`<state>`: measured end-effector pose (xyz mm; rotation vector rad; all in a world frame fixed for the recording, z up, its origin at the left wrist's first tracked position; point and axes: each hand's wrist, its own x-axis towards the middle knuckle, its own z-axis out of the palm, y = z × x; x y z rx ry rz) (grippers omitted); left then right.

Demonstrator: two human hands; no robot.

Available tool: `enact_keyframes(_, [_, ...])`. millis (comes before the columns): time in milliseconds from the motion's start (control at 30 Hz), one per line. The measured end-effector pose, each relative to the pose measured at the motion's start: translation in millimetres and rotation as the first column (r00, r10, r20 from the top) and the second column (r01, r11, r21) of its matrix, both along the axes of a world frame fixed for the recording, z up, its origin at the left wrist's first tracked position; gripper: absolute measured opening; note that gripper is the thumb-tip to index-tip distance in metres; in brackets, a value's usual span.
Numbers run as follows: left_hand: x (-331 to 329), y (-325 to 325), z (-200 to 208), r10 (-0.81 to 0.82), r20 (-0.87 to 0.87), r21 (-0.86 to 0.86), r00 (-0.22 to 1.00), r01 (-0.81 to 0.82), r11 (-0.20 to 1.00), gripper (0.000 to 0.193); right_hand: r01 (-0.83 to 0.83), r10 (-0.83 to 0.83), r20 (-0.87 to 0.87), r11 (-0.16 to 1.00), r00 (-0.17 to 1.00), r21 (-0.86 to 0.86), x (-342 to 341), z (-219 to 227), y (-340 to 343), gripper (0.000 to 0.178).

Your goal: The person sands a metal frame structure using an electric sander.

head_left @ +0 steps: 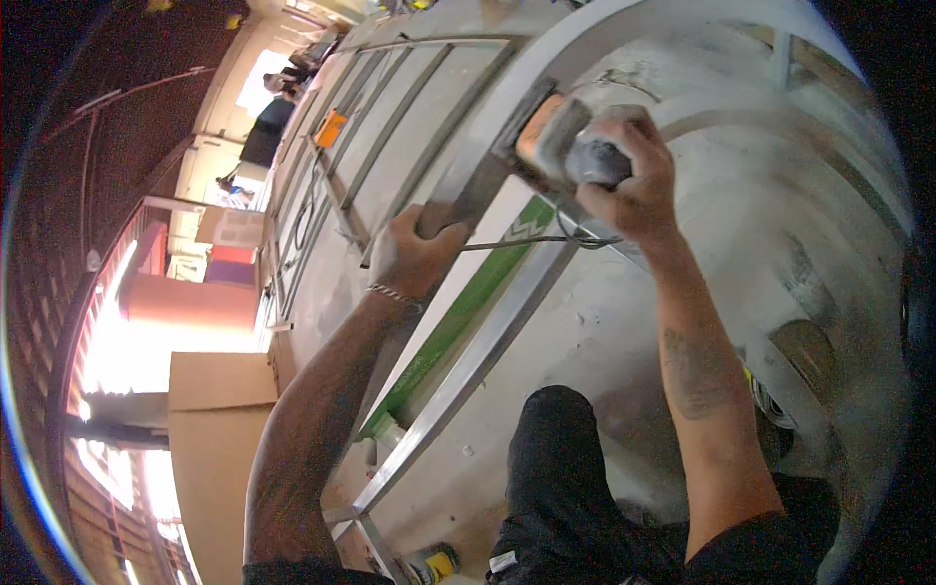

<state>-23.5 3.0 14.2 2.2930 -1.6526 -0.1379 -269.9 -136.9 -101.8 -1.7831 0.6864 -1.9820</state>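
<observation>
My right hand is wrapped around the dark knob of an orange and grey power sander. The sander's flat base rests against a long grey beam that curves at its far end. Lower down the same beam, my left hand grips it, thumb on one side; some fingers are hidden behind it. A dark cord runs from near the sander past my left hand. Motion blurs the sander and right hand slightly.
Below the beam lie a green-and-white strip and a bare metal bar. A ladder-like metal frame lies beyond, near an orange object. Cardboard stands left. A yellow-and-black can sits near my legs. People are far back.
</observation>
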Motion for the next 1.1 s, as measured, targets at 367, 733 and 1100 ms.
enact_keyframes(367, [24,0,-6,-0.054,0.012,-0.015,0.998,0.054,0.998,0.051,-0.023,0.021,0.03,0.996,0.999,0.08,-7,6,3,0.045])
enact_keyframes(733, [28,1,-9,-0.056,-0.11,-0.014,0.992,0.055,0.998,0.048,0.009,-0.01,0.048,1.0,0.999,0.028,-6,8,-2,0.047])
enact_keyframes(1100, [31,2,-6,-0.11,-0.096,-0.02,0.989,0.108,0.994,0.048,-0.033,0.031,0.028,0.998,0.999,0.056,-7,13,-3,0.047])
